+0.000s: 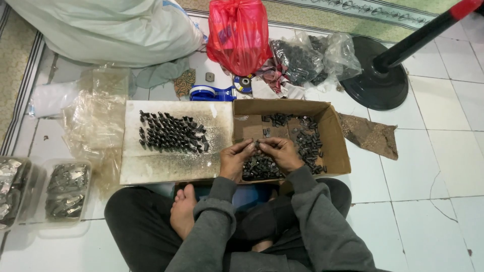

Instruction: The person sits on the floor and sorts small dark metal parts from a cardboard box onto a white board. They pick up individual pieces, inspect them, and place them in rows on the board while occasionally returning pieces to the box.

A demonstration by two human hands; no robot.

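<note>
Crossed legs and a bare foot [182,211] fill the foreground, grey sleeves reaching forward over the tiled floor [433,166]; the left hand [236,157] and right hand [280,151] meet fingertip to fingertip over the near edge of an open cardboard box [337,136], both pinched shut on a small dark metal part [257,146] held between them (too small to tell its shape); loose dark parts [308,143] lie heaped in the box directly below, within easy reach; beside it a flat cardboard sheet [171,166] carries rows of similar pieces [171,132] set in order, apart from the loose heap; two clear tubs [65,191] of silvery pieces sit to the left; a red plastic bag [238,32] and a black fan base [380,80] stand beyond.
</note>
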